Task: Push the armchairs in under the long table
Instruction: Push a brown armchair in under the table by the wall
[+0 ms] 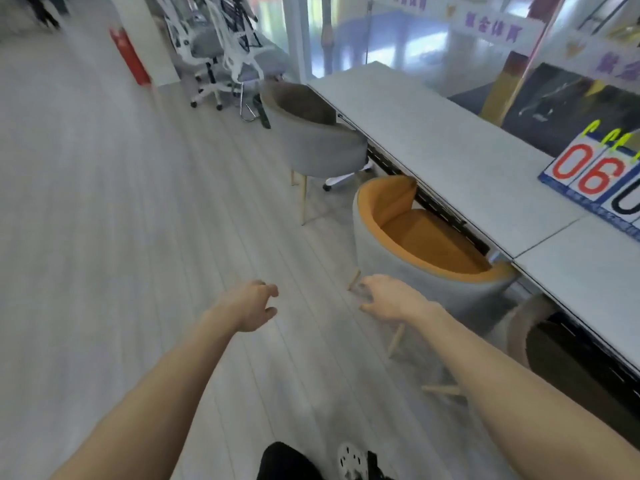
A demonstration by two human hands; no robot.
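Note:
A long grey table (pixel 450 150) runs along the right side. A grey armchair with an orange seat (pixel 415 237) stands at its edge, front tucked partly under the top. Farther back, a grey armchair with a brown seat (pixel 318 140) stands beside the table, turned away from it. The back of a third dark-seated chair (pixel 526 327) shows under the table at lower right. My left hand (pixel 254 304) hovers over the floor with loosely curled fingers, holding nothing. My right hand (pixel 388 299) hangs just in front of the orange chair's back, fingers relaxed, not touching it.
A flip scoreboard (pixel 595 181) with red numerals sits on the table at right. White office chairs (pixel 221 57) cluster at the back near a red fire extinguisher (pixel 130 55). Pale plank floor (pixel 121 220) stretches to the left. Glass wall behind the table.

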